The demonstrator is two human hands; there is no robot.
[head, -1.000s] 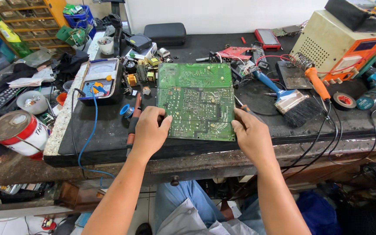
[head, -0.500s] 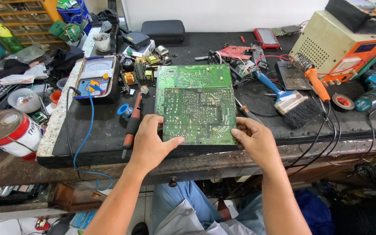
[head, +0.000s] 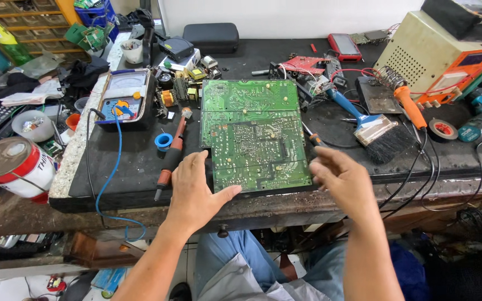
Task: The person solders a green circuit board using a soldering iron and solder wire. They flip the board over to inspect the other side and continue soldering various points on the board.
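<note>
A green circuit board (head: 252, 131) lies solder side up on the black bench mat (head: 135, 161). My left hand (head: 193, 192) rests flat at the board's near left corner, thumb touching its front edge. Just off the board's near right corner hovers my right hand (head: 344, 181), fingers loosely apart and holding nothing. A soldering iron with an orange and black handle (head: 171, 153) lies just left of my left hand. A small screwdriver (head: 312, 137) sits beside the board's right edge, near my right fingertips.
A blue-handled brush (head: 366, 125) and an orange-handled iron (head: 411, 108) lie to the right, with a beige power supply (head: 436, 53) behind. A multimeter (head: 123, 97) and a red and white can (head: 12, 167) sit at the left. Cables hang over the front edge.
My right hand has lifted off the board's right edge and drawn slightly right, fingers spreading. My left hand stays at the near left corner. The view has shifted a little.
</note>
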